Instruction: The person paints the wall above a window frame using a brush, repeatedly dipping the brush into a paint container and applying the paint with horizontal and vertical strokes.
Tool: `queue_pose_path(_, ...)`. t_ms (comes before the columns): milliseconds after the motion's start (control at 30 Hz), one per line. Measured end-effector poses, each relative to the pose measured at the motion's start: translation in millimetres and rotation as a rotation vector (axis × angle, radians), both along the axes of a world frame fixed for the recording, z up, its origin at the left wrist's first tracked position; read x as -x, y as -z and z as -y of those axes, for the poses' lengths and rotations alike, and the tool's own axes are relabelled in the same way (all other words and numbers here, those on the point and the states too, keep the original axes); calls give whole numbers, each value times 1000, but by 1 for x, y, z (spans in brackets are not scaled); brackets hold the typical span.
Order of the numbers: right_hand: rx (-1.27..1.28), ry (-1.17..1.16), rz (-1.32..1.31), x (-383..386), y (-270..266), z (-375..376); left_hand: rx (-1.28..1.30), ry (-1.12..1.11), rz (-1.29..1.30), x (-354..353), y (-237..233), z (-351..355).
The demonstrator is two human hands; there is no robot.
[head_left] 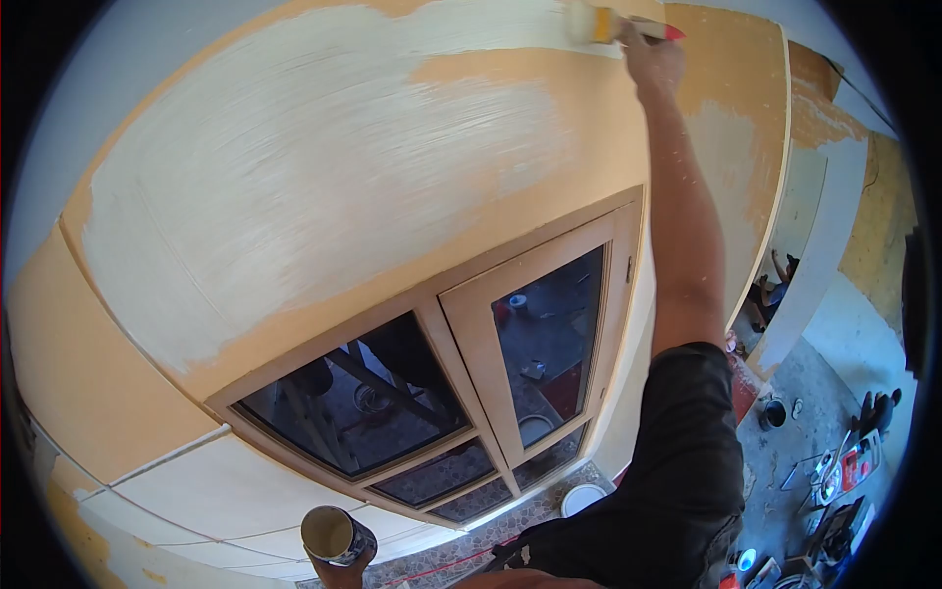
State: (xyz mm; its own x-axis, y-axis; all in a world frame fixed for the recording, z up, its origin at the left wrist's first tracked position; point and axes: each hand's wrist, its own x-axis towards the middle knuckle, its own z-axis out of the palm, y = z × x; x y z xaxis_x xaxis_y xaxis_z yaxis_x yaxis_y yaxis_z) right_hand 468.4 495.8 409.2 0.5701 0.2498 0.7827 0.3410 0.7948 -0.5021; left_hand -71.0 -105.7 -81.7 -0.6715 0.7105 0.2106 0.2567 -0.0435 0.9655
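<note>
right hand closed round brush, bristles at wall just left; left hand grips paint can far below; overloaded brush could drip onto window frame beneath right hand.

Brush bristles: blurred | left hand: cut off below | floor clutter: too small
</note>
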Motion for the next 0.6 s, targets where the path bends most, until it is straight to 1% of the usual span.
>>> queue_pose_path(33, 0, 1, 5, -18, 2, -3, -10, 2, 17, 0, 2, -1)
queue_pose_path(100, 232, 482, 73, -36, 4, 1, -29, 6, 48, 0, 5, -3)
queue_pose_path(133, 233, 486, 74, -35, 7, 5, -37, 9, 62, 0, 6, -4)
queue_pose_path(200, 213, 589, -14, -23, 16, 20, -54, 17, 93, -2, 9, -5)
queue_pose_path(233, 213, 592, -10, -12, 21, 24, -62, 19, 109, -4, 11, -5)
queue_pose_path(300, 238, 508, 47, 22, 31, 32, -78, 20, 138, -7, 12, -4)
queue_pose_path(367, 254, 386, 128, 83, 41, 69, -93, 22, 158, -10, 12, -3)
queue_pose_path(400, 196, 270, 148, 119, 47, 98, -103, 24, 167, -11, 11, -4)
queue_pose_path(500, -306, 12, 212, 221, 72, 140, -117, 26, 192, -15, 8, -1)
queue_pose_path(533, -427, 25, 243, 248, 75, 154, -119, 25, 199, -15, 6, 3)
queue_pose_path(567, -534, -49, 229, 283, 72, 181, -119, 27, 201, -15, 2, 6)
queue_pose_path(600, -395, -217, 269, 283, 70, 203, -124, 28, 206, -15, 0, 7)
